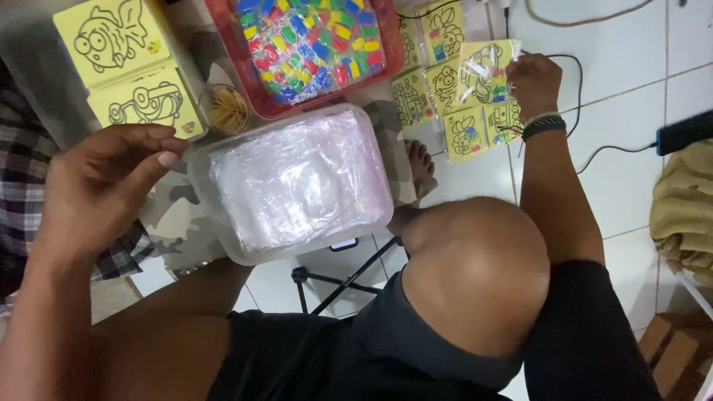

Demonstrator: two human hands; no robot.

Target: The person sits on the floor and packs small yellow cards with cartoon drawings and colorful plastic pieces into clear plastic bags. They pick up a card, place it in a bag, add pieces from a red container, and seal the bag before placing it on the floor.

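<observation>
Already, in the head view, several packed yellow picture cards (464,134) are lying on the white tiled floor (631,74) at the far right, each showing a cartoon outline and small spots of colour. To judge by that pile, a fair part of the packing is done. What is left looks larger: two stacks of bare yellow cards (122,37) are sitting at the upper left, a red tray (386,30) is holding many small coloured packets (312,41), a small round cup of thin wooden sticks (226,110) is standing between them, and a clear plastic tub (200,160) full of empty transparent bags (297,178) is resting in the middle, on a camouflage-patterned cloth (174,223).

The right hand (533,82) is reaching out over the floor with the arm nearly straight, a dark band around the wrist, and is gripping one bagged card (486,74) by its edge, just above the pile. The left hand (104,186) is hovering near the tub's left corner, wrist bent, fingers loosely curled with the thumb and forefinger pinched together; whether something thin and clear is caught between them, I cannot tell. A bare knee (475,267) is rising in the foreground, with a foot (420,160) beyond the tub.
</observation>
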